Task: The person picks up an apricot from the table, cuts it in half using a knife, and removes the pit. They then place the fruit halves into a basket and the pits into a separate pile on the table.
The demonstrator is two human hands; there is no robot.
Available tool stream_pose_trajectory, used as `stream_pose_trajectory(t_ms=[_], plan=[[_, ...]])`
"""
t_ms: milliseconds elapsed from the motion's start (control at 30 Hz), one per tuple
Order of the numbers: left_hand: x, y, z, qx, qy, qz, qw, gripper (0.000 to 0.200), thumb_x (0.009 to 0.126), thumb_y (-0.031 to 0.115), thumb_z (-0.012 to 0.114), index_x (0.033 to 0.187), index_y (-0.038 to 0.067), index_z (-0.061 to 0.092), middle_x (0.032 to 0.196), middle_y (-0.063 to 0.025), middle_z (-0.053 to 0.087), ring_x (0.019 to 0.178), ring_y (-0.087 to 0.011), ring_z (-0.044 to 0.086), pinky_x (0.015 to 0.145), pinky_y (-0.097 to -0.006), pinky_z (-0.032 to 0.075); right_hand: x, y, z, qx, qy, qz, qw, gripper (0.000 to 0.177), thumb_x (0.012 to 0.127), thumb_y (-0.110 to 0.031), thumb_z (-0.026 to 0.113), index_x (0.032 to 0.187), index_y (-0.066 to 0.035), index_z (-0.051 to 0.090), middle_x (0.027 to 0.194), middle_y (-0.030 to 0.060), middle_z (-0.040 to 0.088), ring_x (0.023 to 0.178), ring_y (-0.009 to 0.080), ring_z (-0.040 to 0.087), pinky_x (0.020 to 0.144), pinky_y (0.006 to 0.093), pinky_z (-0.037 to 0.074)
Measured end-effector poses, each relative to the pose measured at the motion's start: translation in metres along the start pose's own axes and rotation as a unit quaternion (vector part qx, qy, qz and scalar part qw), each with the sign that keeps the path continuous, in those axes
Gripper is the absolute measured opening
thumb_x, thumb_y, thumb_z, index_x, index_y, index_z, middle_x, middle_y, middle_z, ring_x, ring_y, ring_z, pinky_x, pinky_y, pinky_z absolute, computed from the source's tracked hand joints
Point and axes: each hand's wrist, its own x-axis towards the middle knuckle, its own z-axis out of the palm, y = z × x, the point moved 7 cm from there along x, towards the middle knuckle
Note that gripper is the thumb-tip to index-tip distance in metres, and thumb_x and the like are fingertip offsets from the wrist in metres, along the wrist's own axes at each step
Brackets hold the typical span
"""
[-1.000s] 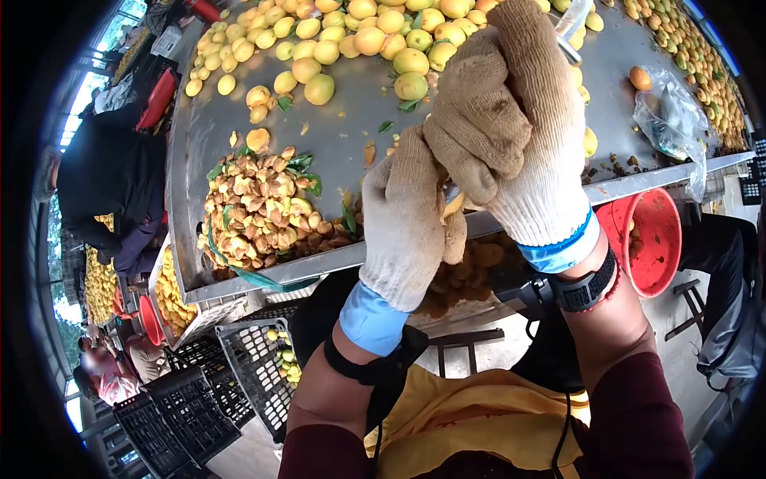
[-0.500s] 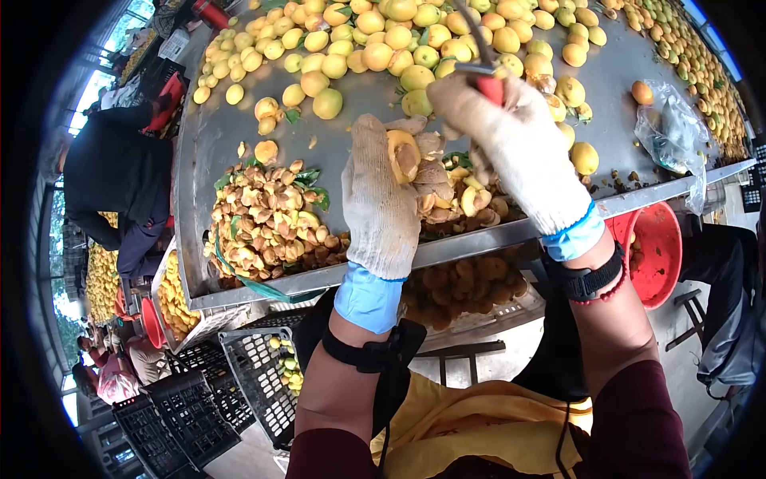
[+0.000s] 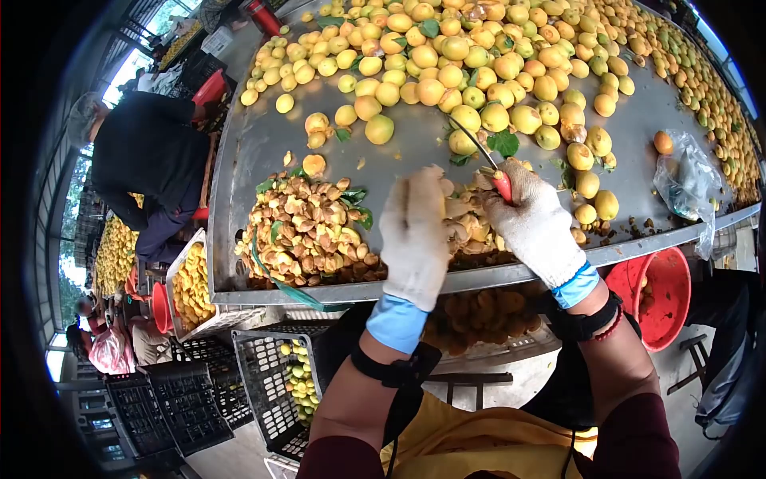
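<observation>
My right hand [image 3: 533, 219], in a white knitted glove, grips a knife [image 3: 502, 187] by its red handle. The thin, dark, curved blade points up and to the left. My left hand [image 3: 415, 235], gloved alike, is smeared by motion over the table's near edge, so I cannot make out its fingers or anything in them. Between and below the hands lie cut apricot pieces [image 3: 471, 227]. To the left is a heap of brown pits and scraps [image 3: 307, 231] with a few leaves. Whole yellow apricots [image 3: 379, 128] spread over the far side of the metal table [image 3: 255, 148].
A clear plastic bag [image 3: 686, 180] lies at the table's right. Below the edge are a red bucket [image 3: 670, 299], a black crate [image 3: 259, 383] with fruit and a crate of brownish fruit [image 3: 487, 315]. A person in dark clothes [image 3: 148, 160] works at left.
The opened apricot no longer shows in my left hand, which is now blurred. My right hand has come down with the knife, and the view has shifted.
</observation>
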Motion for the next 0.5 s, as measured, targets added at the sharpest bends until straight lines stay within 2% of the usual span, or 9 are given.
stream_pose_trajectory(t_ms=[33,100,167,200,300,367,400,433,500], plan=[[-0.001,-0.004,-0.003,-0.13,0.021,-0.128,0.983,0.034,0.108,0.029,0.051,0.12,0.0,0.064,0.104,-0.0096,0.068,0.085,-0.0249,0.071,0.079,-0.042,0.06,0.0,0.002,-0.003,-0.06,-0.022,0.007,0.998,0.027,0.095,-0.007,0.067,0.122,-0.002,0.067,0.09,0.0059,0.068,0.071,0.0096,0.061,0.065,0.0267,0.052],[0.01,-0.018,-0.016,-0.182,-0.011,-0.138,0.974,0.043,0.111,0.037,0.045,0.125,-0.001,0.06,0.107,-0.0131,0.066,0.093,-0.0277,0.07,0.085,-0.0465,0.06,0.0,0.002,-0.013,-0.041,-0.052,0.064,0.996,0.022,0.099,-0.013,0.067,0.117,-0.002,0.069,0.088,0.0026,0.068,0.068,0.0075,0.06,0.064,0.0251,0.052],[0.007,-0.015,-0.014,-0.298,-0.045,-0.145,0.942,0.048,0.112,0.04,0.045,0.127,-0.004,0.057,0.114,-0.0165,0.063,0.105,-0.0308,0.067,0.091,-0.0481,0.058,-0.003,0.009,-0.017,0.176,-0.054,0.183,0.966,0.022,0.098,-0.017,0.068,0.114,-0.002,0.069,0.083,0.0089,0.071,0.067,0.0169,0.068,0.061,0.0334,0.055],[0.001,-0.01,-0.01,-0.313,-0.08,-0.144,0.935,0.052,0.112,0.041,0.044,0.131,-0.006,0.055,0.121,-0.0189,0.061,0.114,-0.033,0.063,0.096,-0.0484,0.056,-0.004,0.006,-0.018,0.25,-0.057,0.213,0.943,0.024,0.103,-0.022,0.065,0.118,-0.003,0.069,0.089,0.0004,0.071,0.065,0.0031,0.061,0.053,0.0235,0.052],[-0.02,-0.002,0.002,-0.314,-0.151,-0.145,0.926,0.058,0.113,0.042,0.042,0.138,-0.01,0.051,0.124,-0.0224,0.062,0.117,-0.0382,0.062,0.097,-0.0533,0.056,-0.005,-0.004,-0.026,0.314,-0.033,0.217,0.924,0.026,0.104,-0.022,0.064,0.123,-0.004,0.067,0.096,0.0014,0.072,0.062,0.0035,0.059,0.05,0.0199,0.05],[-0.041,0.004,0.007,-0.272,-0.187,-0.14,0.934,0.048,0.113,0.033,0.044,0.137,-0.008,0.053,0.126,-0.0201,0.063,0.117,-0.0323,0.062,0.1,-0.0484,0.054,-0.006,-0.001,-0.033,0.323,-0.04,0.201,0.924,0.027,0.104,-0.024,0.063,0.124,-0.005,0.065,0.099,0.0026,0.073,0.062,0.0032,0.059,0.051,0.0194,0.052],[-0.051,0.015,0.01,-0.044,-0.258,-0.013,0.965,0.043,0.112,0.027,0.046,0.137,-0.007,0.055,0.128,-0.0183,0.064,0.118,-0.0286,0.062,0.102,-0.0435,0.053,-0.006,-0.001,-0.036,0.326,-0.033,0.196,0.924,0.028,0.104,-0.025,0.063,0.123,-0.005,0.065,0.1,0.0034,0.073,0.061,0.0036,0.06,0.051,0.0193,0.052],[-0.061,0.023,0.015,0.19,-0.307,0.114,0.926,0.038,0.111,0.022,0.048,0.136,-0.007,0.057,0.13,-0.0166,0.065,0.118,-0.0249,0.061,0.103,-0.0386,0.052,-0.006,-0.005,-0.036,0.329,-0.029,0.191,0.924,0.028,0.105,-0.026,0.063,0.123,-0.005,0.065,0.1,0.0042,0.073,0.06,0.0039,0.06,0.051,0.0192,0.053],[-0.05,0.033,-0.009,0.102,-0.219,0.056,0.969,0.032,0.109,0.014,0.052,0.133,-0.003,0.064,0.131,-0.0113,0.066,0.116,-0.0165,0.06,0.099,-0.0273,0.048,-0.011,-0.004,-0.04,0.34,-0.016,0.228,0.912,0.031,0.105,-0.032,0.062,0.122,-0.006,0.064,0.099,0.0055,0.073,0.056,0.0065,0.061,0.05,0.0203,0.054]])
